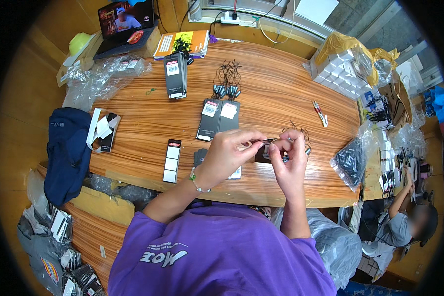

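Over the near middle of the table, my left hand (pixel 232 150) and my right hand (pixel 288 155) meet with fingertips pinched. A small dark sliver (pixel 269 140) shows between them, too small to name. Black cords hang beside my right fingers. Just beyond my left hand lie two stacks of grey hang tags (pixel 213 120), their black strings (pixel 227 74) spread away from me. More grey tags (pixel 200 156) are partly hidden under my left wrist. Left of them rests a dark strip with white labels (pixel 171 162). Farther back stands a taller tag stack (pixel 175 76).
Small pliers (pixel 320 113) lie at the right, near a bag of black pieces (pixel 349 163). White boxes (pixel 340 69) fill a yellow bag at the back right. A laptop (pixel 125 24) is back left, a navy cloth item (pixel 66 153) left. Another person (pixel 397 227) sits far right.
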